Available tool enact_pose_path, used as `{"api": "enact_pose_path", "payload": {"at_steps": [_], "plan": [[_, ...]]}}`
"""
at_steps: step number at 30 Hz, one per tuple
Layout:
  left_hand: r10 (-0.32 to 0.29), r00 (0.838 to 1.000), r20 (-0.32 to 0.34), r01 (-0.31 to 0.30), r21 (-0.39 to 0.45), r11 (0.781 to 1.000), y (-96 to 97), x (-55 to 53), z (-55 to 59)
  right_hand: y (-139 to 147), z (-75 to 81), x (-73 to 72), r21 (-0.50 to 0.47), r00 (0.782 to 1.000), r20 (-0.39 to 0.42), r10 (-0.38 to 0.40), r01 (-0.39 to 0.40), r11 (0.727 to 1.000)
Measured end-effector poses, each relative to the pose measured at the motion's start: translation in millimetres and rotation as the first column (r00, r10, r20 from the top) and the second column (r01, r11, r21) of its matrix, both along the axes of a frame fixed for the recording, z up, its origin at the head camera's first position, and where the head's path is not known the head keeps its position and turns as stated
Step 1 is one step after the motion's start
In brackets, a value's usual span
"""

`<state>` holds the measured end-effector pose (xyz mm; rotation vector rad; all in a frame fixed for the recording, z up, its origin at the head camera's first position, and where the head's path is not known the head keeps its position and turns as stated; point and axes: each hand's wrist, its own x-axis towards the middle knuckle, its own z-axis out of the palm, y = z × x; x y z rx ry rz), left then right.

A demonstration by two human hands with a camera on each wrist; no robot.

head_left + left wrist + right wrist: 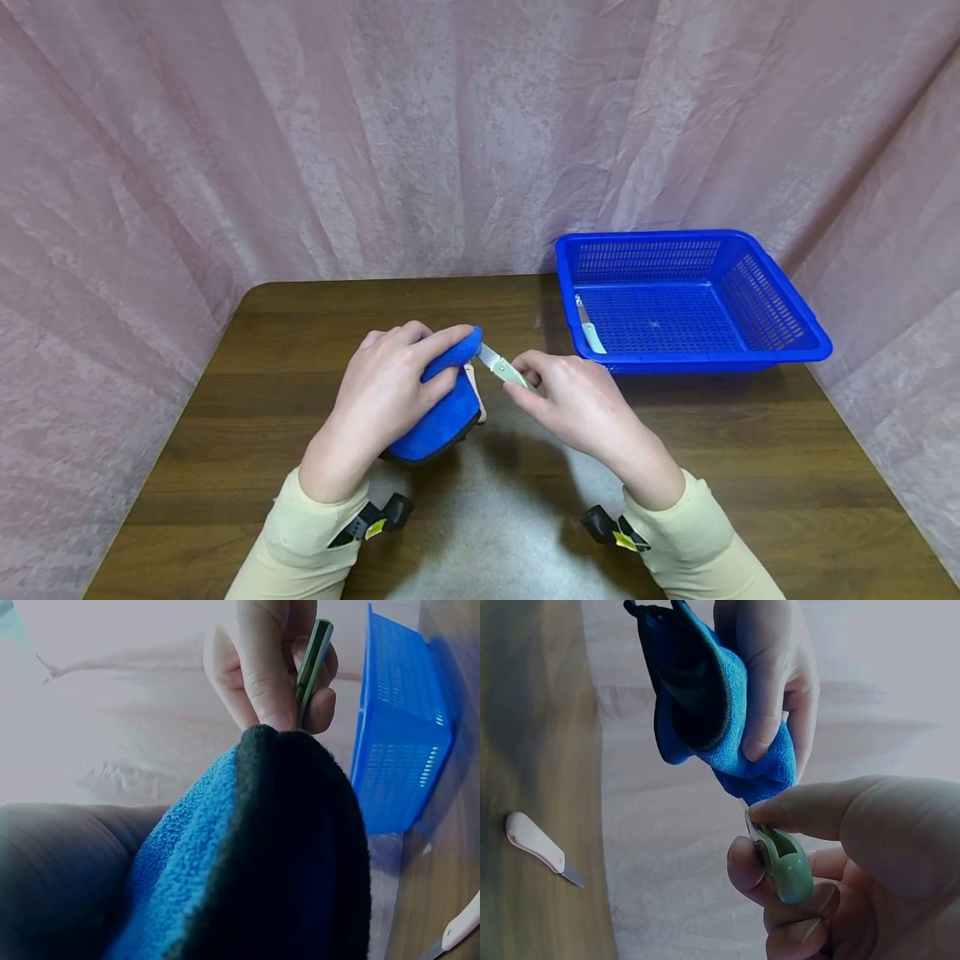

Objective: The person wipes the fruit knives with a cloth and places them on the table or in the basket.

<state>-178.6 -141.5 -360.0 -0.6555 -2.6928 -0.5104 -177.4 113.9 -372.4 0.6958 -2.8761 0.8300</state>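
My left hand (pixel 390 379) grips a folded blue towel (pixel 442 425) with dark edging, pinching part of it around the blade of a folding knife. The right hand (pixel 581 404) holds that knife by its pale green handle (pixel 512 372), between thumb and fingers. A short stretch of blade (pixel 487 355) shows between cloth and handle; the cloth hides its tip. In the right wrist view, a second knife with a pale pink handle (pixel 536 841) lies on the table with its blade out. The head view shows it partly hidden behind the towel.
A blue plastic basket (pixel 705 363) stands at the back right of the wooden table (pixel 300 333). Inside it, along the left wall, lies another knife with a pale green handle (pixel 593 337). A pink curtain (pixel 412 150) hangs behind the table and at both sides.
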Motion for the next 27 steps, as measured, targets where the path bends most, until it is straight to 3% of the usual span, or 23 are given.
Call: {"api": "enact_pose_path", "payload": {"at_steps": [27], "plan": [[0.045,0.999,0.010,-0.045,0.023,0.999,-4.9,-2.0,1.7,1.2,2.2,1.5,0.003,1.000,0.015,0.008,-0.008,1.000]]}}
